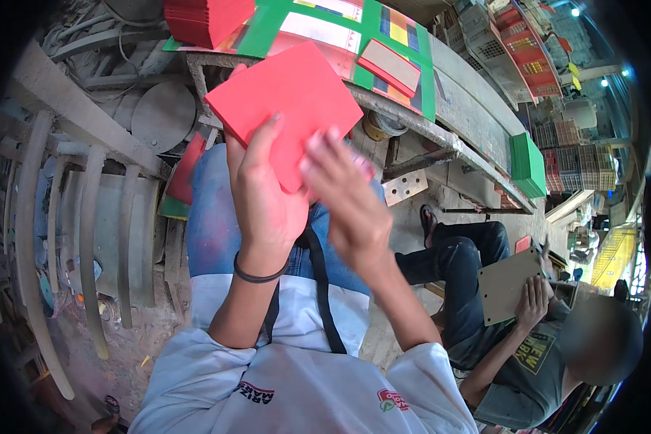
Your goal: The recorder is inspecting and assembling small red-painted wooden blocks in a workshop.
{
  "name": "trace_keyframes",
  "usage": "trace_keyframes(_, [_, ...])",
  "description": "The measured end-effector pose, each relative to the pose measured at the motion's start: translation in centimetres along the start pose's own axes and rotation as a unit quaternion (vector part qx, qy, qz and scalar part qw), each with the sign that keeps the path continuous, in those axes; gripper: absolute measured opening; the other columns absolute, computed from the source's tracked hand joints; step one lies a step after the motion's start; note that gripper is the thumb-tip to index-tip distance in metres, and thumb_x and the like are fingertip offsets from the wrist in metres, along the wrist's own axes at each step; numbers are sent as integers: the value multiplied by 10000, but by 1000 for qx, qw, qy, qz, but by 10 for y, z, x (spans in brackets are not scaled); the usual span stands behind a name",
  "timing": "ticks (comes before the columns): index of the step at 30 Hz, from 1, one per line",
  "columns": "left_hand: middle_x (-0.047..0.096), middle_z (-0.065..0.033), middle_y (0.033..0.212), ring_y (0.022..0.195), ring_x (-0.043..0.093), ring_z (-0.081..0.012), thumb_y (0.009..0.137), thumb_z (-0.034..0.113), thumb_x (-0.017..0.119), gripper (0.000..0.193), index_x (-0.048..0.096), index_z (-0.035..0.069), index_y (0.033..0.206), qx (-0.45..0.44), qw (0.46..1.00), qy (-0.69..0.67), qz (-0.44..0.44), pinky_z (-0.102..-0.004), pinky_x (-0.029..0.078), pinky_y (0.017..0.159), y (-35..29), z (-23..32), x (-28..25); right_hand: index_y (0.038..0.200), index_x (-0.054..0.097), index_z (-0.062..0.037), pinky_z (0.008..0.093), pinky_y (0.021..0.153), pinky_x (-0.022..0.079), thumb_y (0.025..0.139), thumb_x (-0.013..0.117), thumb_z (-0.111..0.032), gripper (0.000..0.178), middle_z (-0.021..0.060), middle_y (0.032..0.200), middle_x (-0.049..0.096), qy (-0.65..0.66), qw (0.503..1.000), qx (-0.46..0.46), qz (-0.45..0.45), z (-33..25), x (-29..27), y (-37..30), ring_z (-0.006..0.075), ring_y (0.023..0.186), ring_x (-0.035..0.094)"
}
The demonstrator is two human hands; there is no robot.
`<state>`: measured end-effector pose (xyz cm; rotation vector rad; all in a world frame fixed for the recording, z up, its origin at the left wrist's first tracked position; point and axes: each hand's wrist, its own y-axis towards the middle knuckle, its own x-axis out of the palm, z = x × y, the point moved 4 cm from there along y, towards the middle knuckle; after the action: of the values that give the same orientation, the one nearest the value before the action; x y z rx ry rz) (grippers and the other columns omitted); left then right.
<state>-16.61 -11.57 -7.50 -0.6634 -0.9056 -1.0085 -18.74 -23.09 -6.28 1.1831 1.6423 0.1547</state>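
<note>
I see left hand [264, 192] fingers clamped on flat red paper card [286, 108], centre frame; right hand [347, 199] fingers spread, brushing lower edge; red card stack [206, 20] upper left waiting.

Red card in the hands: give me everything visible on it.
The red card is a flat, plain, matte sheet, apparently paper or thin board, roughly square with one corner pointing up. It is held tilted above the lap. The left hand grips its lower edge, thumb across the face; the right hand, blurred, touches its lower right edge.
</note>
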Motion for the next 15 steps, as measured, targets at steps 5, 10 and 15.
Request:
trace_keyframes(5, [469, -95, 1360, 1239, 473, -225, 898, 55, 493, 535, 356, 83, 1415, -6, 1000, 4, -7, -390, 376, 1040, 4, -6, -4, 1163, 628, -11, 422, 1057, 374, 741, 487, 177, 484, 174, 1287, 563, -20, 999, 39, 5, 4, 6, -2, 349, 1288, 452])
trace_keyframes(10, [467, -94, 1369, 1257, 466, -225, 905, 67, 505, 524, 365, 85, 1410, -17, 1000, -2, -4, -395, 377, 1040, 7, -6, -10, 1179, 619, -30, 400, 1065, 357, 766, 487, 165, 476, 185, 1286, 558, -78, 991, 89, 63, 59, -7, 0, 336, 1294, 444])
trace_keyframes(15, [561, -87, 1254, 1189, 523, -216, 904, 118, 552, 381, 490, 26, 1269, -83, 994, -57, 32, -401, 401, 1022, 20, -9, -24, 1192, 609, -48, 378, 1052, 359, 824, 461, 151, 445, 184, 1299, 546, -58, 969, 188, 150, 70, -20, -26, 312, 1285, 456])
